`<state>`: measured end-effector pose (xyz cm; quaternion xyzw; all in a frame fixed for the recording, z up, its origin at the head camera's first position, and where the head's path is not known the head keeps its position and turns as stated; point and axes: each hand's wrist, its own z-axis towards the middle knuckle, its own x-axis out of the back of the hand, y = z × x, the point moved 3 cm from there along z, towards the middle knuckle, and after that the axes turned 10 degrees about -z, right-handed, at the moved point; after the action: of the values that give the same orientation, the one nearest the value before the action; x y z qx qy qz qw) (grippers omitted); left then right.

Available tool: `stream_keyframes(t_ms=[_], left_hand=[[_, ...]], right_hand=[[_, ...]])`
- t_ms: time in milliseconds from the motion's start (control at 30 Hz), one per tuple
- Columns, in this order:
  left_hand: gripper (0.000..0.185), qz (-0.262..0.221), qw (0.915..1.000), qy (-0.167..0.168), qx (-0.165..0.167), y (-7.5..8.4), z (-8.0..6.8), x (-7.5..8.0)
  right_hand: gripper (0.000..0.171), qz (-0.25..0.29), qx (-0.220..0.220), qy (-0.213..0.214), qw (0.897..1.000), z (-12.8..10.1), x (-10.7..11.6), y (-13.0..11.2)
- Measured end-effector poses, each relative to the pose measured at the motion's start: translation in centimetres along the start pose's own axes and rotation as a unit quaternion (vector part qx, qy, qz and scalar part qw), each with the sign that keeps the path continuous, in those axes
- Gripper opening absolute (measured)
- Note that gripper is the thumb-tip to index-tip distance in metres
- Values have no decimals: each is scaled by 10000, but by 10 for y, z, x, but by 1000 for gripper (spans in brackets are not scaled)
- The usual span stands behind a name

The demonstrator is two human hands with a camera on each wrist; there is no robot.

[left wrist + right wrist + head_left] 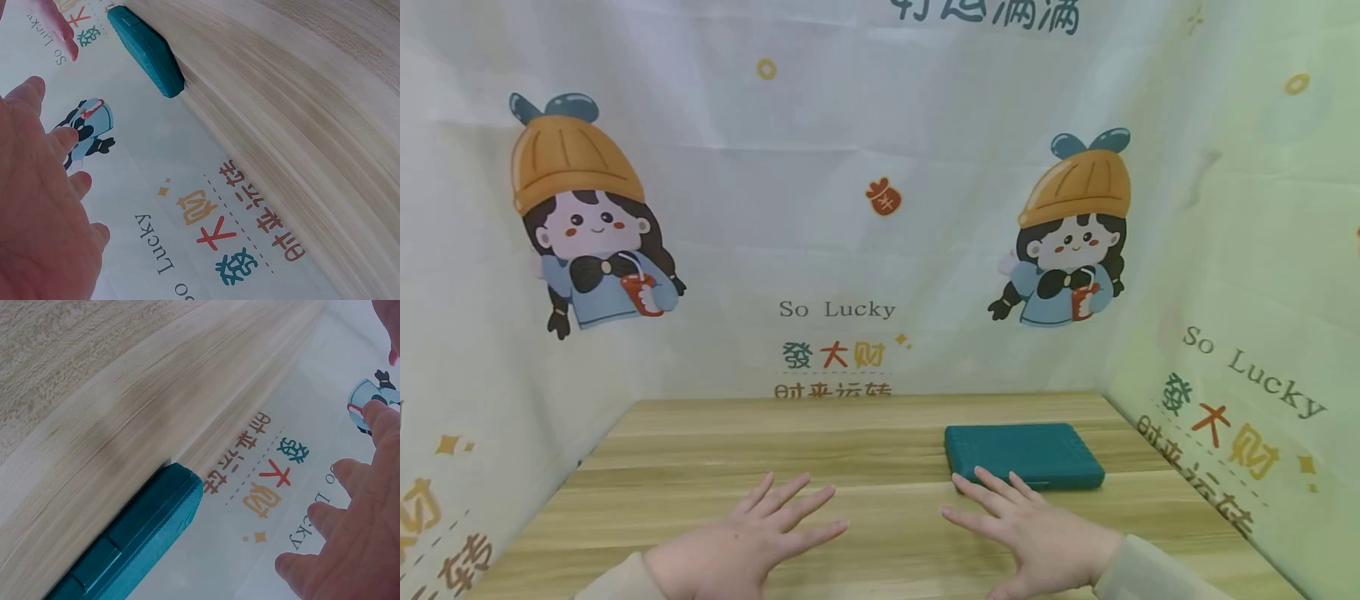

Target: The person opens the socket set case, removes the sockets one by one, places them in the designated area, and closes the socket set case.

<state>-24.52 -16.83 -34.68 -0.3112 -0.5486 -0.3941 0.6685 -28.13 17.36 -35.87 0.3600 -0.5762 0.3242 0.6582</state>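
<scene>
1. Nearest the head camera, two bare hands lie palm down over the pale wooden table (pixel 700 450), well apart from each other, each coming out of a light beige sleeve.
2. Left hand (pixel 741 546): fingers straight and spread, gripping nothing; whether the palm rests on the wood or hangs just above it is hard to tell from this angle.
3. Right hand (pixel 1037 537): fingers likewise straight and fanned, holding nothing. Its fingertips (pixel 981 477) reach the near edge of the flat teal rectangular plastic case (pixel 1024 456), seemingly touching or just short of it.
4. That case lies flat and closed on the table's right half, close to the back wall. The right wrist view shows its ribbed side and a latch-like block (pixel 103 559) on the edge; the left wrist view shows it lying across the table from the left hand.
5. A printed cloth backdrop (pixel 850 208) walls in the table on three sides. It carries two cartoon girls in orange hats (pixel 1078 237) holding red cups.
6. Readable writing on the cloth: "So Lucky" (pixel 837 310) in grey, with the coloured characters "發大财" (pixel 833 356) beneath and a brown line partly cut off by the table edge. The same print repeats on the right wall (pixel 1251 379), and teal characters run off the top edge.
</scene>
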Motion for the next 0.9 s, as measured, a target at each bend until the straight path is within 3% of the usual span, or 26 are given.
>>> stream_keyframes(t_ms=[233,367,433,533,600,767,800,900], left_hand=[[83,-83,9998,-131,125,-1,-3,2],[83,-154,9994,-185,241,-1,-2,3],[81,-365,9981,-288,410,-3,1,0],[80,-1059,9889,-403,957,-7,13,-9],[79,-1755,9741,-359,1379,-9,27,-20],[70,-3472,9122,41,2174,-8,71,-49],[68,-3723,8993,99,2292,-7,80,-54],[65,-4100,8741,247,2592,-6,105,-67]], right_hand=[[89,9,-43,43,10000,4,-1,1],[89,346,-192,31,9992,6,1,4],[87,663,-399,26,9970,5,2,9],[83,1092,-923,87,9897,1,1,27],[79,1311,-1406,169,9812,-5,-2,46],[76,1610,-2538,499,9525,-20,-16,94],[76,1613,-2687,559,9480,-22,-19,103],[77,1537,-3076,666,9366,-29,-27,123]])
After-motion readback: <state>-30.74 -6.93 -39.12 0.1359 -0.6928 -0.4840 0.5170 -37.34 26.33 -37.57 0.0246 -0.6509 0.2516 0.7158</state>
